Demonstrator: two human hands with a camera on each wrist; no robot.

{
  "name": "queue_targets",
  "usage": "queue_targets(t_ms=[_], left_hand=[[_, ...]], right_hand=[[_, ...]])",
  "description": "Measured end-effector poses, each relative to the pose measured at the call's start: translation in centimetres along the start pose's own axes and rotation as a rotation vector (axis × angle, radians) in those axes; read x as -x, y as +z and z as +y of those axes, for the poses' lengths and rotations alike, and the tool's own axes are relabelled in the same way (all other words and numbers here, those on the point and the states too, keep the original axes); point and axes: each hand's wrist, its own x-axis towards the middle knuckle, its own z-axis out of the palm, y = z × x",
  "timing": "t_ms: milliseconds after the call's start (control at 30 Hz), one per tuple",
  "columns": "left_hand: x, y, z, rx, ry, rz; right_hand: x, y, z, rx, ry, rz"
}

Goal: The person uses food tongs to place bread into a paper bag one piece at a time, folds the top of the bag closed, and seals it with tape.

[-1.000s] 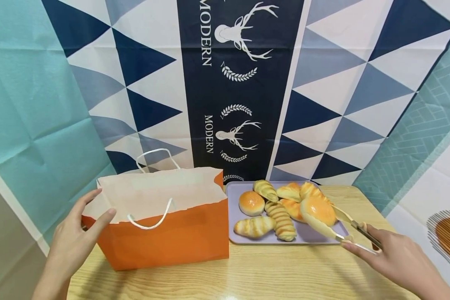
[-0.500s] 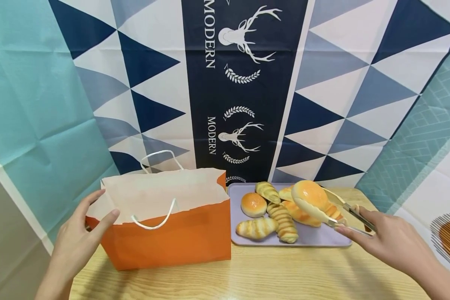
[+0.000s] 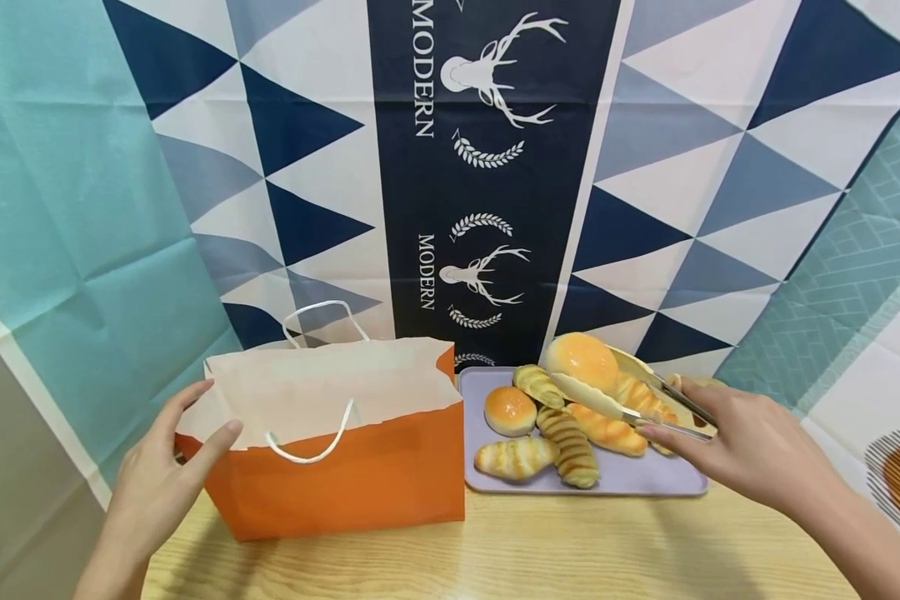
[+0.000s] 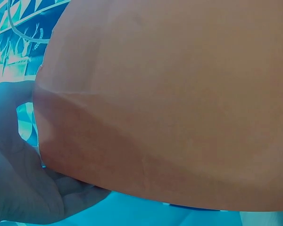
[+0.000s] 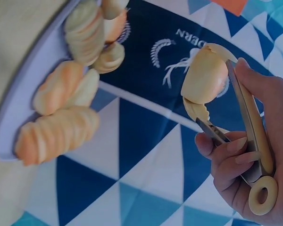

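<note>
My right hand (image 3: 727,442) grips a pair of tongs (image 3: 663,400) with metal arms and cream tips. Between the tips is a round glossy bun (image 3: 583,362), raised over the back of the lilac tray (image 3: 645,483). In the right wrist view the tongs' ring end (image 5: 263,195) sticks out below the palm. My left hand (image 3: 157,467) holds the left end of an orange paper bag (image 3: 345,483), thumb and fingers spread around its top corner. The bag stands upright with its mouth open and white handles up; its bottom inside is hidden.
On the tray lie another round bun (image 3: 510,411), a pale striped roll (image 3: 516,458), a brown-striped roll (image 3: 568,446) and several other breads. The tray sits right beside the bag on the wooden table (image 3: 540,550). A patterned cloth (image 3: 495,192) hangs behind.
My right hand has lifted the bun in the tongs and carried it left over the tray, uncovering breads on the right. My left hand stays at the bag; the head view has shifted slightly.
</note>
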Motion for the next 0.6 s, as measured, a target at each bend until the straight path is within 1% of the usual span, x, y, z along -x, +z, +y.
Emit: queue_targets(t_ms=[233,433,600], left_hand=[[-0.1,0.2,-0.2,0.002,0.0,0.003],[0.1,0.2,-0.3,0.008,0.007,0.012],[0.0,0.2,-0.3,0.01,0.013,0.017]], right_hand=[[-2.2,-0.9,-2.0,0.019,-0.077,0.025],[-4.0,-1.9,-4.2,0.042,-0.112,0.029],[-5.2,-2.5,-6.0,0.041,-0.162,0.063]])
